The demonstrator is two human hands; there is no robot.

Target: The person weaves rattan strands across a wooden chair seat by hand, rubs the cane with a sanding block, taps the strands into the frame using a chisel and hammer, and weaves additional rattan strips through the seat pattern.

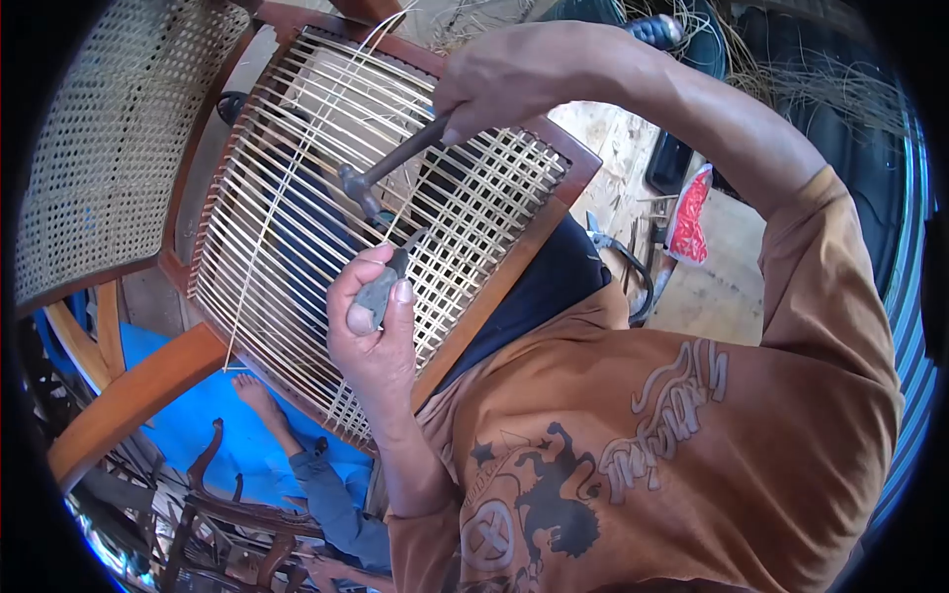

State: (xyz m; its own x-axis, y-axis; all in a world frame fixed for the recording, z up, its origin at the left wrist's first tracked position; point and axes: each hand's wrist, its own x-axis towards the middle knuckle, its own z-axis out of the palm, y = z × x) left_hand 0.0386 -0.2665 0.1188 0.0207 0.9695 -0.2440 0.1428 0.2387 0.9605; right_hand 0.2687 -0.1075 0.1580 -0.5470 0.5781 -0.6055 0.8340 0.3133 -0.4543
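A wooden chair seat frame (519, 316) lies before me, strung with pale cane strands (287, 198). A tighter open weave of cane (494, 188) covers its near side. My right hand (494, 84) is closed around the handle of a hammer (410, 148). The hammer's metal head is over the strands, just above my left hand. My left hand (376, 326) pinches a grey-handled tool (381, 292) between thumb and fingers. Its thin, curved tip points toward the woven part. Whether the tip touches the cane I cannot tell.
The chair's woven cane back (99, 148) rises at left, above a curved wooden armrest (138, 400). Scissors (628, 262), a red packet (689, 217) and a dark flat object (669, 163) lie at right. Another person's foot (259, 397) rests on a blue sheet (178, 395).
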